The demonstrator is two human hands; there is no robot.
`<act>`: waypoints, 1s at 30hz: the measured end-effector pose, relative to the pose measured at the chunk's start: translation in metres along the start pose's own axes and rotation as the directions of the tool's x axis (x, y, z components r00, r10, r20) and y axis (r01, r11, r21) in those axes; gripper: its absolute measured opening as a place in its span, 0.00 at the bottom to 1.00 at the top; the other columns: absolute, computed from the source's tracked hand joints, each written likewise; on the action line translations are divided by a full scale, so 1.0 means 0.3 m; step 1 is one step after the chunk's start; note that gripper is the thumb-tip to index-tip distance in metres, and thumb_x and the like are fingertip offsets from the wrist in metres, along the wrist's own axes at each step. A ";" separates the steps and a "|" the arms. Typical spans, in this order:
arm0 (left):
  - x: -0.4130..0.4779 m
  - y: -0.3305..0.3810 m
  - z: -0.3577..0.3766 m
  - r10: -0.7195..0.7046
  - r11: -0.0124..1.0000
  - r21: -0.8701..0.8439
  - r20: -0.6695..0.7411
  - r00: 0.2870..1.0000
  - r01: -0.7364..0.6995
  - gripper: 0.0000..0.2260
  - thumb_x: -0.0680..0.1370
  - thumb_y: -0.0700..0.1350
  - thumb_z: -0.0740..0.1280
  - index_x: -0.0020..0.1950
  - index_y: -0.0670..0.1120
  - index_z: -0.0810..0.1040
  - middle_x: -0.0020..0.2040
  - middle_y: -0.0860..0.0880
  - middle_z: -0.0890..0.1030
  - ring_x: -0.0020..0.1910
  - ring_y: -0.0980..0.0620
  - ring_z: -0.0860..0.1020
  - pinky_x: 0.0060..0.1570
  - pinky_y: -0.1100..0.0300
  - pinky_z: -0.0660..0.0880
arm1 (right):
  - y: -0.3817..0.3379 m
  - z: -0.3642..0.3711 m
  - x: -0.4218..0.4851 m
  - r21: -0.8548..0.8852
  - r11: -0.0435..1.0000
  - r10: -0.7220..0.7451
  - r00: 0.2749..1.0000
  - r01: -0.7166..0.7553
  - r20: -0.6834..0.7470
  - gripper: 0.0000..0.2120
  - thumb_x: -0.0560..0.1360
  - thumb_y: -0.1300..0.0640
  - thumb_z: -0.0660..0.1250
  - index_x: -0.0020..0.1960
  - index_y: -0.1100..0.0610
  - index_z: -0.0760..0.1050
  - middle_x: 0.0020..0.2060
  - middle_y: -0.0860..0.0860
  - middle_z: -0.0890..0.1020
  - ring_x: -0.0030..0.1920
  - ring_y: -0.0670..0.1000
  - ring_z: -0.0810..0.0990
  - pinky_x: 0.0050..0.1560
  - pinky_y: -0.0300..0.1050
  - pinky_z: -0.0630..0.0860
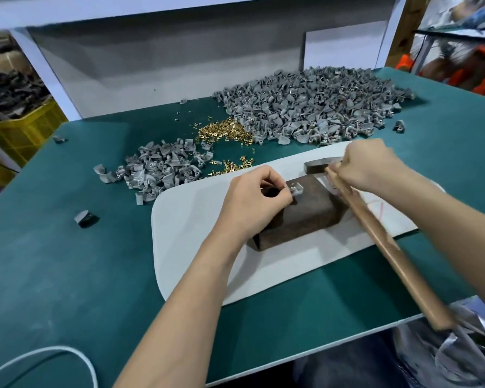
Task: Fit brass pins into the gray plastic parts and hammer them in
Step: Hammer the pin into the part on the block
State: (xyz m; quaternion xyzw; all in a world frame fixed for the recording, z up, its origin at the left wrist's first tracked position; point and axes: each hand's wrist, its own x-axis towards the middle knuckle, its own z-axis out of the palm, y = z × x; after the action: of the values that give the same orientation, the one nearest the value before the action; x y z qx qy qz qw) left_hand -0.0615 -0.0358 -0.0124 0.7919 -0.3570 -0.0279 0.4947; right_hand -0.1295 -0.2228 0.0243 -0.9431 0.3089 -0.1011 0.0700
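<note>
Two hands at dark block (311,217): left hand (252,203) pinching gray plastic part (297,189) with brass pin (291,187) on block top; right hand (367,163) gripping hammer (389,242) close behind head. Loose pins (224,131), gray piles (314,105) behind on green table (67,261).

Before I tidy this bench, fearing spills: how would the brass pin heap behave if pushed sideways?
The brass pin heap would probably scatter, not slide as one: the pins lie loose, with strays already dotted over the green mat. Being small headed pins, they would likely roll in short arcs, not far.
</note>
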 end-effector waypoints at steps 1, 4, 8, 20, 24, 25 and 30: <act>-0.001 0.001 0.000 0.004 1.000 0.007 -0.001 1.000 -0.004 0.08 0.69 0.42 0.70 0.34 0.53 0.75 0.35 0.58 0.80 0.40 0.60 0.78 0.43 0.65 0.74 | -0.016 -0.017 -0.006 0.061 0.997 -0.047 0.999 0.048 -0.012 0.14 0.75 0.53 0.66 0.35 0.62 0.74 0.33 0.60 0.79 0.42 0.62 0.80 0.41 0.47 0.74; -0.006 0.009 0.001 0.014 0.999 0.041 -0.011 1.000 -0.014 0.07 0.68 0.43 0.70 0.33 0.53 0.74 0.36 0.56 0.81 0.41 0.58 0.79 0.45 0.59 0.75 | -0.099 -0.054 -0.066 0.503 0.859 -0.184 0.975 0.097 0.128 0.08 0.74 0.59 0.68 0.37 0.58 0.76 0.28 0.59 0.81 0.26 0.51 0.82 0.29 0.40 0.78; -0.012 0.022 -0.001 0.001 0.994 0.110 0.000 1.000 -0.001 0.04 0.63 0.50 0.67 0.33 0.54 0.72 0.38 0.55 0.81 0.45 0.52 0.79 0.47 0.51 0.76 | -0.177 -0.047 -0.113 0.523 0.844 -0.276 0.934 0.123 0.225 0.07 0.72 0.63 0.70 0.35 0.59 0.77 0.32 0.61 0.83 0.30 0.55 0.83 0.32 0.44 0.79; -0.013 0.033 0.000 0.003 0.984 0.179 0.015 1.000 -0.005 0.10 0.66 0.43 0.71 0.34 0.51 0.70 0.42 0.50 0.81 0.48 0.46 0.78 0.48 0.47 0.76 | -0.228 -0.073 -0.126 0.290 0.950 -0.192 0.947 0.114 0.257 0.05 0.72 0.62 0.66 0.39 0.63 0.77 0.28 0.58 0.82 0.32 0.55 0.84 0.36 0.47 0.82; -0.018 0.047 0.007 0.011 0.973 0.230 -0.005 1.000 -0.010 0.09 0.67 0.43 0.71 0.35 0.50 0.71 0.41 0.49 0.80 0.45 0.44 0.77 0.45 0.47 0.75 | -0.263 -0.089 -0.117 0.144 0.975 -0.198 0.951 0.167 0.237 0.13 0.70 0.64 0.67 0.29 0.60 0.69 0.13 0.50 0.72 0.28 0.54 0.81 0.28 0.41 0.77; -0.019 0.049 0.007 0.009 0.972 0.235 -0.010 1.000 -0.007 0.08 0.66 0.43 0.71 0.36 0.48 0.73 0.40 0.49 0.80 0.44 0.44 0.77 0.45 0.47 0.75 | -0.274 -0.096 -0.115 0.100 0.976 -0.209 0.951 0.191 0.227 0.15 0.70 0.65 0.68 0.28 0.59 0.67 0.12 0.49 0.69 0.26 0.54 0.78 0.25 0.39 0.73; -0.023 0.051 0.012 -0.015 0.976 0.217 -0.009 1.000 0.017 0.10 0.63 0.51 0.66 0.38 0.46 0.79 0.37 0.49 0.81 0.42 0.43 0.78 0.43 0.49 0.76 | -0.315 -0.108 -0.107 0.044 0.978 -0.209 0.946 0.205 0.247 0.15 0.71 0.66 0.69 0.32 0.60 0.65 0.25 0.54 0.71 0.27 0.54 0.74 0.24 0.41 0.71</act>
State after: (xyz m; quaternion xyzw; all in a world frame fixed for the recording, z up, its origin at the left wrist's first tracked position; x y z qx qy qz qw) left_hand -0.0762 -0.0384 -0.0039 0.8441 -0.3497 0.0103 0.4064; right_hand -0.1088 -0.1303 0.0692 -0.9748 0.1959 0.0089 0.1059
